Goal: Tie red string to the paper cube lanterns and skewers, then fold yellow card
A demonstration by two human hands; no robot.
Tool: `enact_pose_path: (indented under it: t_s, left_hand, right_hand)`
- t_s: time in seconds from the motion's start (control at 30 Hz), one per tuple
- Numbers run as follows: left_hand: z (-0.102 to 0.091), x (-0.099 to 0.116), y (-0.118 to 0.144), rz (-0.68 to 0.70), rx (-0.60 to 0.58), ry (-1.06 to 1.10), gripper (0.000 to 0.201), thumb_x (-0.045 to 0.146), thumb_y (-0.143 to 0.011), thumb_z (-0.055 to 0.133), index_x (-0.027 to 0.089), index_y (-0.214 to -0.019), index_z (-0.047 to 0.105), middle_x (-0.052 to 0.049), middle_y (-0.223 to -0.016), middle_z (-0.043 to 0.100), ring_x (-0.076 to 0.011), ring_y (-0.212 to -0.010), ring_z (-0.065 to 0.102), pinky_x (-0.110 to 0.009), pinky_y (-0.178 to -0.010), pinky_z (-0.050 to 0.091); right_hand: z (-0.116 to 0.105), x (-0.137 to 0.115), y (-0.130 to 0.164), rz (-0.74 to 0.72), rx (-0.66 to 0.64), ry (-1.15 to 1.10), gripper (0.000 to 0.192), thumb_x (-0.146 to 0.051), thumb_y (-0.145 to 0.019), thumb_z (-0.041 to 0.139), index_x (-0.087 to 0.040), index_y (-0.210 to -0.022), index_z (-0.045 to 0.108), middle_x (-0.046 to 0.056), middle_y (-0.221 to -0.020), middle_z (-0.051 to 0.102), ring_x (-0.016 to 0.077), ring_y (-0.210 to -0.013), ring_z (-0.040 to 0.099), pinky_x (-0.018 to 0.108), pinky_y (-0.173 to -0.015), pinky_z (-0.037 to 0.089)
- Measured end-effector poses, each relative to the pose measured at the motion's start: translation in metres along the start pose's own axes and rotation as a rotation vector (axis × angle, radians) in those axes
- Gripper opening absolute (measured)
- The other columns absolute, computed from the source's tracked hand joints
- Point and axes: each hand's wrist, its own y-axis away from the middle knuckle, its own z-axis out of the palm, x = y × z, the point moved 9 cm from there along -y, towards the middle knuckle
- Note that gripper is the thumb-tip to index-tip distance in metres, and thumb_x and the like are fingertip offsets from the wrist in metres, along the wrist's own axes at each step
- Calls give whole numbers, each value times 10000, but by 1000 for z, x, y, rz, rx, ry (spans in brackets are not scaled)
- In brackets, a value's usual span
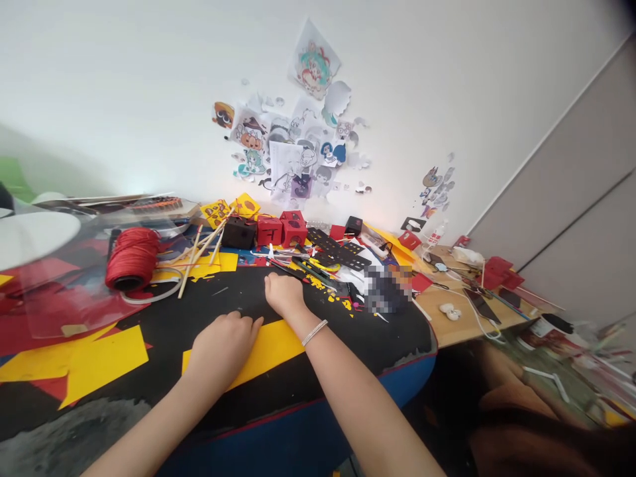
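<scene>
My left hand (221, 348) lies palm down on a yellow paper sheet (271, 348) spread over the black mat (387, 331), fingers curled at its upper edge. My right hand (284, 293), with a bracelet on its wrist, is closed in a loose fist on the black mat just past the sheet's far edge. Whether it grips anything small is hidden. Yellow paper scraps (330, 298) lie scattered right of it.
A spool of red cord (132, 258) and wooden sticks (201, 255) lie at the left. Red and black paper boxes (268, 230) stand at the back by the wall. Black punched strips (338, 250), tools, cables and red paper pieces (497, 270) crowd the right side.
</scene>
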Motion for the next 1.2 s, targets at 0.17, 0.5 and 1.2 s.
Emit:
enact_pose_path:
  t_s: [0.17,0.5,1.2]
  left_hand:
    - [0,-16,-7,-49,-94,-45,453,305,-897,250,136,-767,649,-126,-776,676,-296,-752,646,-368,-636,452]
    - [7,-23,-35,-21,-106,120,476,374,-864,263,182,-659,648,-102,-742,693,-249,-748,649,-315,-639,440]
    - [13,-27,-57,56,212,-43,371,181,-851,320,64,-1145,514,-211,-1224,499,-299,-1249,366,-424,-992,325]
  right_hand:
    - [-13,0,11,-35,9,-30,353,-332,-933,280,-192,-894,602,57,-829,692,183,-778,654,259,-625,435]
    - [-10,-2,31,-14,-1,-9,327,-333,-940,289,-182,-933,579,73,-796,691,212,-731,665,275,-602,448]
    - [-3,-1,7,-28,1,69,367,-322,-942,263,-171,-980,595,89,-882,692,210,-811,652,287,-697,470]
